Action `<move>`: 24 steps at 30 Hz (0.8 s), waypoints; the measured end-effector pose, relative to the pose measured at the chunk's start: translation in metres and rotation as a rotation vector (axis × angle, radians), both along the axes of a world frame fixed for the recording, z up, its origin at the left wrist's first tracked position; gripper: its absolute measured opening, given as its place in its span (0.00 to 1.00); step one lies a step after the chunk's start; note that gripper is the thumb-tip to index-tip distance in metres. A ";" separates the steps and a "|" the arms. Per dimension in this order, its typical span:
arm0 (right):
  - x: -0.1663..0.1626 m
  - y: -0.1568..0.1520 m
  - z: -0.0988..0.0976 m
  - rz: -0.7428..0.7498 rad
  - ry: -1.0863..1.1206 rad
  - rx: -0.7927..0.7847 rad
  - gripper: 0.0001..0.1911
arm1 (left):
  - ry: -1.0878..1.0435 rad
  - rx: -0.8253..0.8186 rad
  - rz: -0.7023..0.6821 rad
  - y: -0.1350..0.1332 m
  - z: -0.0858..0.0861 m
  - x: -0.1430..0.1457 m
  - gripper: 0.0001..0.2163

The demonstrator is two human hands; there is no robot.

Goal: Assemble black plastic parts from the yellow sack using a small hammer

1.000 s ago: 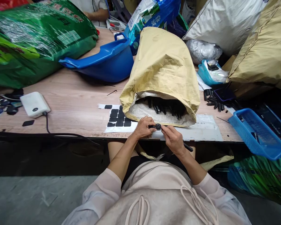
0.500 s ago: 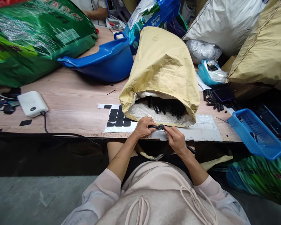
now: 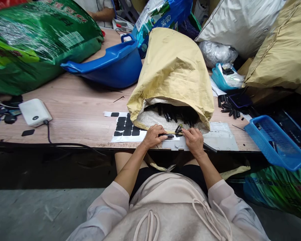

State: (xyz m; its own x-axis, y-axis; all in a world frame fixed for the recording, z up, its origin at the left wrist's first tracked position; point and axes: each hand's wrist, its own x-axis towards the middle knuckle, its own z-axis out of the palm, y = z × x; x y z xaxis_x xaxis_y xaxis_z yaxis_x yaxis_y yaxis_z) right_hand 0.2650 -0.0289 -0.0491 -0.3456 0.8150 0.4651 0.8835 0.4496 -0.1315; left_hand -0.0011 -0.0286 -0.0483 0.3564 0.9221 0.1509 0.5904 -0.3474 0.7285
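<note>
My left hand rests at the table's front edge, its fingers closed on a slim black tube-like part that points right. To its right, my right hand is closed too. A short dark cylinder-like piece shows at its fingertips, and a black rod sticks out behind the palm. Whether piece and rod are joined is hidden by the hand. Just beyond both hands lies a yellow sack, its mouth facing me, with many black pieces inside.
A white sheet of black stickers lies left of the sack's mouth. Farther left are a blue scoop-shaped basin, a white box with a cable and a green bag. At right stands a blue basket near loose black pieces.
My right hand has moved up and slightly right, away from the left hand's part, bringing the short dark piece to the sack's mouth. My left hand has stayed in place.
</note>
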 end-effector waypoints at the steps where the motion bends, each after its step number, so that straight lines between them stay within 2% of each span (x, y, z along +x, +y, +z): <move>1: -0.001 -0.001 -0.002 -0.007 -0.001 0.001 0.14 | -0.001 0.002 -0.001 0.000 0.000 0.000 0.09; 8: -0.007 -0.005 0.001 -0.038 -0.017 -0.006 0.15 | 0.019 0.007 -0.009 0.004 -0.001 -0.003 0.11; 12: -0.009 -0.005 0.004 -0.058 -0.007 -0.022 0.14 | 0.013 0.055 0.015 -0.011 0.010 0.003 0.12; 14: -0.010 -0.006 0.004 -0.059 -0.010 -0.016 0.14 | -0.061 0.050 -0.069 -0.033 0.017 0.011 0.14; 17: -0.010 -0.006 0.004 -0.059 -0.024 0.002 0.14 | -0.143 -0.118 -0.350 -0.071 0.016 0.027 0.14; 19: -0.010 -0.006 0.004 -0.063 -0.030 -0.001 0.14 | -0.058 -0.286 -0.443 -0.089 0.000 0.036 0.11; 20: -0.010 -0.006 0.004 -0.064 -0.031 -0.008 0.14 | 0.020 -0.387 -0.420 -0.092 -0.012 0.040 0.10; 23: -0.011 -0.006 0.004 -0.066 -0.027 -0.016 0.14 | 0.235 -0.695 -0.158 -0.084 -0.057 0.048 0.10; 24: -0.011 -0.007 0.004 -0.067 -0.026 -0.011 0.14 | 0.261 -0.726 -0.087 -0.078 -0.071 0.050 0.10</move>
